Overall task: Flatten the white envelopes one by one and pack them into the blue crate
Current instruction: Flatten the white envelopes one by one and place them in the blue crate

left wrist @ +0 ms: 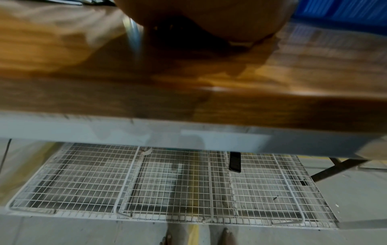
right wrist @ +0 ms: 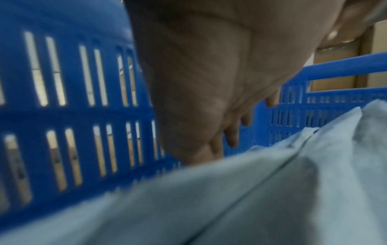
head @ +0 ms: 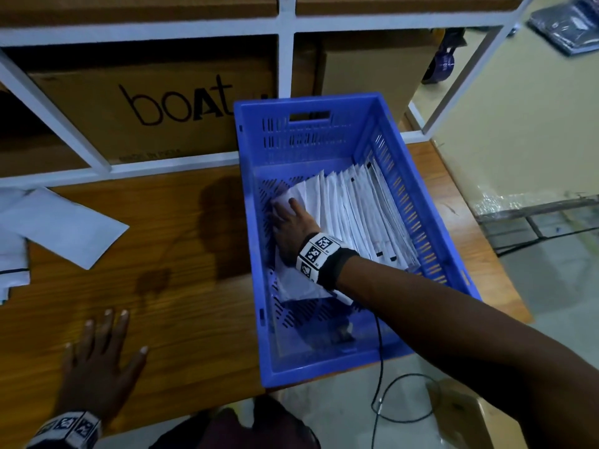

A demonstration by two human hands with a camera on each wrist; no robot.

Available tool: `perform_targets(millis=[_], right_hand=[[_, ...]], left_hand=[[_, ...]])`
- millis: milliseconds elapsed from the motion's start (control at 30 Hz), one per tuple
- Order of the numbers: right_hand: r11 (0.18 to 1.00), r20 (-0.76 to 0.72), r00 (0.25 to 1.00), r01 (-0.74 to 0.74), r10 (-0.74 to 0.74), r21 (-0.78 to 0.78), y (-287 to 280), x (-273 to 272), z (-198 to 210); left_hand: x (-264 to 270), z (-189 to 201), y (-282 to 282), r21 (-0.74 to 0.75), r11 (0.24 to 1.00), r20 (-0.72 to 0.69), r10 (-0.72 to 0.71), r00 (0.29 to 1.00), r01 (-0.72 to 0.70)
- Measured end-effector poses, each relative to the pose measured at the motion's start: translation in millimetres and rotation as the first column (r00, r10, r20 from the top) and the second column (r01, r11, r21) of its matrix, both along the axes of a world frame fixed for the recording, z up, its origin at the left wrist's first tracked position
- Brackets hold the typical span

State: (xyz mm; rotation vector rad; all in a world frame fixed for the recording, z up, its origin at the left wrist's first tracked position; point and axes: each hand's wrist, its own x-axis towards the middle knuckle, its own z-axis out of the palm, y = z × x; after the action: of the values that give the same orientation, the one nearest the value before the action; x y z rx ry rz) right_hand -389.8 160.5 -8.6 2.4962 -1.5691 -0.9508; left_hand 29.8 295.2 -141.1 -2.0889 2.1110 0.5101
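The blue crate [head: 431, 202] stands on the wooden table [head: 181, 286] at the right. Inside it, several white envelopes [head: 356, 205] lean in a row against the right wall. My right hand [head: 288, 222] is down in the crate, fingers straight, pressing the leftmost envelope [head: 298, 283] toward the stack; the right wrist view shows that white envelope [right wrist: 251, 190] below the palm [right wrist: 199, 82] and the slotted crate wall [right wrist: 62, 116]. My left hand [head: 103, 358] lies flat with spread fingers on the table, holding nothing. More white envelopes [head: 61, 225] lie at the table's left edge.
A white shelf frame [head: 285, 66] with cardboard boxes [head: 155, 115] runs behind the table. A black cable [head: 379, 367] hangs over the crate's near edge to the floor. Under the table a wire-mesh rack [left wrist: 167, 185] lies on the floor. A cardboard box [head: 466, 416] sits at lower right.
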Motion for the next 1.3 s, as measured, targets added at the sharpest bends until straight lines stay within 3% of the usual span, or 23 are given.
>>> perform_targets(millis=[100,233,333,633,833,1300], right_hand=[[0.992,-0.125,0.992,0.010,0.006,0.128,3.6,1.3,-8.5],[0.990,-0.226,0.974,0.039,-0.007,0.138,2.9,8.4,-2.1],[0.988,-0.234,0.970,0.094,-0.064,0.121,0.0,14.2,3.5],[0.980,-0.301,0.954,0.066,-0.006,0.189,6.1,11.0,19.1],[0.984,-0.224,0.974,0.036,0.004,0.173,18.0,13.1,38.0],[0.988,-0.303,0.953,0.066,-0.020,0.142,20.3,9.2,15.6]], left_hand=[[-1.2,1.4,-0.3,-0.006,1.000,0.000,0.002,1.000,-0.002],[-2.2,2.4,0.3,-0.007,1.000,-0.005,-0.006,1.000,0.006],[-2.1,3.6,0.7,-0.009,1.000,-0.010,-0.007,1.000,0.007],[-2.3,4.2,1.3,-0.012,1.000,-0.014,-0.007,1.000,0.007],[-2.8,3.2,2.4,-0.025,1.000,-0.008,-0.009,1.000,0.009],[-1.9,0.3,1.9,-0.029,1.000,-0.009,0.002,1.000,-0.003]])
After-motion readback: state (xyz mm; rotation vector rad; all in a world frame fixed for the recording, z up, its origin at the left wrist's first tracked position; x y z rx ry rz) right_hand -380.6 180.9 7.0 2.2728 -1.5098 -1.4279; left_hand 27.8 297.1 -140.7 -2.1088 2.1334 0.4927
